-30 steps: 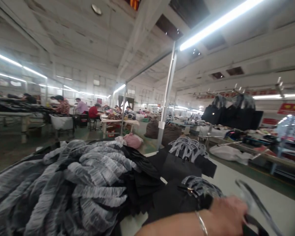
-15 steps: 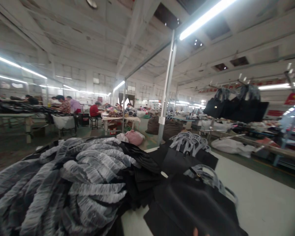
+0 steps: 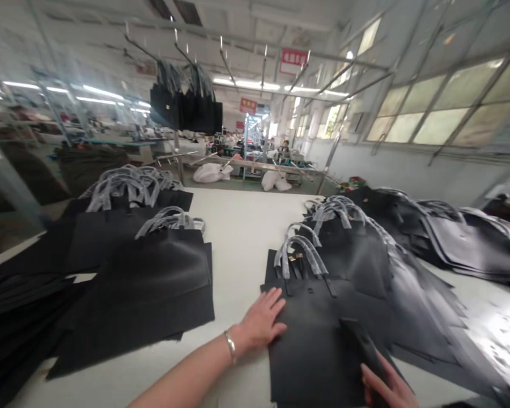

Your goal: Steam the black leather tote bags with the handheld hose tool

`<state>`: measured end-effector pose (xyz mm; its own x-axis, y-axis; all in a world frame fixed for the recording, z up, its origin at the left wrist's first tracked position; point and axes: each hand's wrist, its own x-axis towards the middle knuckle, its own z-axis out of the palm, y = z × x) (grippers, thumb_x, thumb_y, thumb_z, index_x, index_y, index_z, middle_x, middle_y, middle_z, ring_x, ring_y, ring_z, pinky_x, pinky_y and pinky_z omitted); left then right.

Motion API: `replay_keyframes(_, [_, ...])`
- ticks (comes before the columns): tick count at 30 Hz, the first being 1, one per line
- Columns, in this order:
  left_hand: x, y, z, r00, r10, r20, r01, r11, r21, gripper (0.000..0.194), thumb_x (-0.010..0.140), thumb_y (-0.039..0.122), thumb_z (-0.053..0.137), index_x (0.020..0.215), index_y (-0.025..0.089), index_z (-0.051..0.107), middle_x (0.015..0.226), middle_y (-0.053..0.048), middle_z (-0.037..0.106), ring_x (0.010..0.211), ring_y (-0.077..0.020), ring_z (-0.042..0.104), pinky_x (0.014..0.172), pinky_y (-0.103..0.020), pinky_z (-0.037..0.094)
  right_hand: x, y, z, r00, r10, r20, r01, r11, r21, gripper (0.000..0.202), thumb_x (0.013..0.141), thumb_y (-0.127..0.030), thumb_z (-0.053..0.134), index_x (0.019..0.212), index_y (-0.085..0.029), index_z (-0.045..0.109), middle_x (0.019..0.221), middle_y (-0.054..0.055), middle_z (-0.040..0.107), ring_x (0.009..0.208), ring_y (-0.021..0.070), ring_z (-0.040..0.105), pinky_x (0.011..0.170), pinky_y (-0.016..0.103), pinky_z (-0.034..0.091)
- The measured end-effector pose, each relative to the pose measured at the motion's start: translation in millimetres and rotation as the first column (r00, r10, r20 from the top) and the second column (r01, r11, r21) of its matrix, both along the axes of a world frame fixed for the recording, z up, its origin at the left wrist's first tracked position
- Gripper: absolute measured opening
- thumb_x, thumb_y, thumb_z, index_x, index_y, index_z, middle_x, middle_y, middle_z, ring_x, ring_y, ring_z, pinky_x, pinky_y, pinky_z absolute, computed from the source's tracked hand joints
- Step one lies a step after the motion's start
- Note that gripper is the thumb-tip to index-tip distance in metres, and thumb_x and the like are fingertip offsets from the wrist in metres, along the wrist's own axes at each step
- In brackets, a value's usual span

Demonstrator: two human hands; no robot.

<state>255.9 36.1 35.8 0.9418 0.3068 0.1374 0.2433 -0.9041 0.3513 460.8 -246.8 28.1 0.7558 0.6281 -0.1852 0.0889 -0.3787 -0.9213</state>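
Down came the left hand (image 3: 260,322), spread, seemingly steadying a flat black bag with plastic-wrapped handles (image 3: 308,340), short of the desk (image 3: 238,226)'s far edge; the right hand (image 3: 389,385) pinched a dark oblong object (image 3: 362,341).

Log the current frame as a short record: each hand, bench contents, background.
left_hand: left hand, fingers spread, on left edge of front black bag
right_hand: right hand, grip on dark object over same bag; object type unclear
bag_handles: wrapped in clear film
bench: white table; black bag pile left, more bags right
background: black bags hanging from a rack; windows at right
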Motion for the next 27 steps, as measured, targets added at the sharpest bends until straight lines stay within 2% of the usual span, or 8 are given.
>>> replay_keyframes(2, [15, -25, -3.0, 0.993, -0.118, -0.031, 0.118, 0.993, -0.006, 0.068, 0.090, 0.060, 0.048, 0.147, 0.028, 0.031, 0.158, -0.007, 0.014, 0.146, -0.0298, 0.010, 0.118, -0.054, 0.011, -4, 6, 0.6, 0.999, -0.017, -0.035, 0.020, 0.998, 0.067, 0.090, 0.074, -0.069, 0.061, 0.142, -0.016, 0.035, 0.055, -0.002, 0.058, 0.055, 0.0242, 0.059, 0.056, 0.036, 0.046])
replay_keyframes(5, [15, -44, -2.7, 0.984, -0.155, -0.082, 0.156, 0.988, -0.003, 0.065, 0.090, 0.064, 0.044, 0.146, 0.032, 0.032, 0.158, -0.007, 0.016, 0.145, -0.0348, 0.009, 0.114, -0.064, 0.006, -10, 9, 10.3, 0.999, -0.024, -0.036, 0.027, 0.996, 0.085, 0.087, 0.075, -0.066, 0.062, 0.140, -0.015, 0.036, 0.062, -0.003, 0.058, 0.054, 0.0200, 0.058, 0.057, 0.033, 0.045])
replay_keyframes(11, [-34, -66, 0.9, 0.979, -0.181, -0.091, 0.177, 0.983, -0.049, 0.065, 0.090, 0.064, 0.042, 0.147, 0.036, 0.027, 0.158, -0.006, 0.014, 0.145, -0.0353, 0.008, 0.113, -0.065, 0.007, -16, 28, 58.3, 0.983, 0.146, -0.109, -0.157, 0.983, -0.101, 0.079, 0.079, -0.061, 0.058, 0.142, -0.022, 0.031, 0.060, -0.007, 0.051, 0.044, 0.0148, 0.054, 0.045, 0.027, 0.045])
replay_keyframes(15, [-59, -86, 0.8, 0.983, -0.163, -0.083, 0.155, 0.983, -0.097, 0.068, 0.089, 0.063, 0.046, 0.148, 0.037, 0.024, 0.159, -0.004, 0.012, 0.145, -0.0359, 0.007, 0.114, -0.065, 0.006, -20, 54, 85.5, 0.917, 0.316, -0.244, -0.373, 0.896, -0.242, 0.060, 0.082, -0.057, 0.058, 0.129, -0.023, 0.044, 0.062, -0.006, 0.050, 0.040, 0.0110, 0.051, 0.037, 0.021, 0.043])
replay_keyframes(17, [-65, -91, 1.4, 0.983, -0.168, -0.074, 0.158, 0.980, -0.121, 0.067, 0.090, 0.062, 0.046, 0.148, 0.037, 0.024, 0.159, -0.004, 0.012, 0.145, -0.0355, 0.007, 0.114, -0.065, 0.005, -19, 65, 90.4, 0.891, 0.350, -0.291, -0.428, 0.861, -0.275, 0.054, 0.081, -0.056, 0.060, 0.122, -0.022, 0.049, 0.064, -0.005, 0.052, 0.039, 0.0107, 0.051, 0.034, 0.021, 0.042])
replay_keyframes(21, [-69, -92, 4.1, 0.983, -0.176, -0.058, 0.167, 0.976, -0.136, 0.065, 0.091, 0.060, 0.044, 0.148, 0.035, 0.026, 0.158, -0.005, 0.013, 0.145, -0.0350, 0.007, 0.114, -0.065, 0.004, -13, 85, 89.1, 0.870, 0.361, -0.336, -0.463, 0.833, -0.302, 0.044, 0.084, -0.054, 0.058, 0.111, -0.019, 0.054, 0.065, -0.002, 0.055, 0.039, 0.0116, 0.052, 0.033, 0.022, 0.044])
replay_keyframes(24, [-69, -91, 4.6, 0.982, -0.181, -0.059, 0.173, 0.977, -0.126, 0.065, 0.091, 0.060, 0.045, 0.148, 0.034, 0.027, 0.158, -0.006, 0.013, 0.145, -0.0358, 0.008, 0.114, -0.066, 0.005, -16, 101, 88.5, 0.896, 0.351, -0.272, -0.423, 0.860, -0.286, 0.043, 0.086, -0.051, 0.056, 0.116, -0.020, 0.052, 0.067, -0.003, 0.054, 0.040, 0.0114, 0.053, 0.034, 0.022, 0.043])
replay_keyframes(27, [-69, -91, 3.4, 0.984, -0.174, -0.047, 0.166, 0.977, -0.131, 0.065, 0.091, 0.061, 0.043, 0.148, 0.034, 0.027, 0.158, -0.006, 0.014, 0.145, -0.0357, 0.008, 0.113, -0.066, 0.005, -27, 112, 93.6, 0.920, 0.350, -0.177, -0.385, 0.893, -0.233, 0.048, 0.088, -0.049, 0.056, 0.129, -0.026, 0.045, 0.070, -0.005, 0.053, 0.044, 0.0102, 0.054, 0.039, 0.020, 0.044])
